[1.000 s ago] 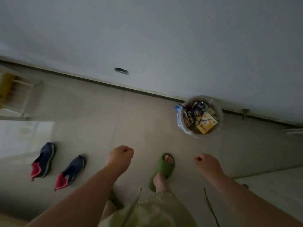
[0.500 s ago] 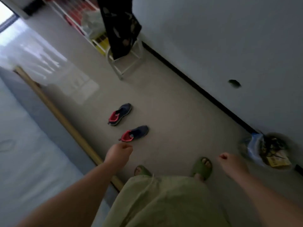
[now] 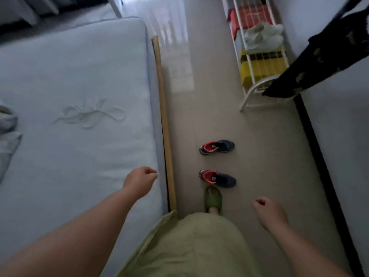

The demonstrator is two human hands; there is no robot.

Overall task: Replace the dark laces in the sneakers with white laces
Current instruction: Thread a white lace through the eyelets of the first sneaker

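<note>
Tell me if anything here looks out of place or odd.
Mildly, yes: the two sneakers sit apart in the middle of the floor, and loose white laces lie tangled on the mattress. Nothing looks spilled or damaged.

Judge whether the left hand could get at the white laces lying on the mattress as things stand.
Probably yes: the left hand hangs over the mattress edge holding nothing, and only bare mattress lies between it and the white laces.

A home bedroom. A mattress [image 3: 75, 96] lies beside the tiled floor [image 3: 259, 156]. A white shoe rack [image 3: 257, 62] stands by the wall.
</note>
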